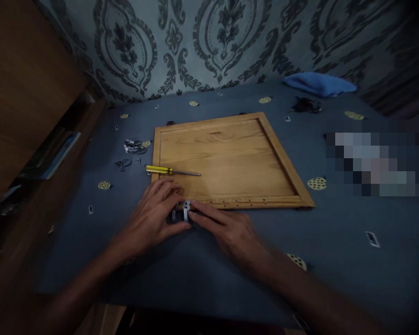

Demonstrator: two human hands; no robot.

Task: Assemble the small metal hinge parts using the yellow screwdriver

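A framed wooden panel (223,153) lies flat, with a row of dark holes along its near edge. At that edge, towards the left, sits a small silver metal bracket (186,210). My left hand (153,209) curls over the panel's edge, thumb and fingers closing around the bracket. From the right, the fingertips of my right hand (230,228) press against the same bracket, partly hiding it. A screwdriver (160,170) with a yellow handle rests on the panel's left side, its shaft pointing right.
Several metal fittings (134,147) lie left of the panel beside a small screw (138,161). A blue cloth (319,84) and a crumpled dark item (305,105) are at the back right. Wooden furniture (24,83) borders the left, a patterned wall (174,37) the back.
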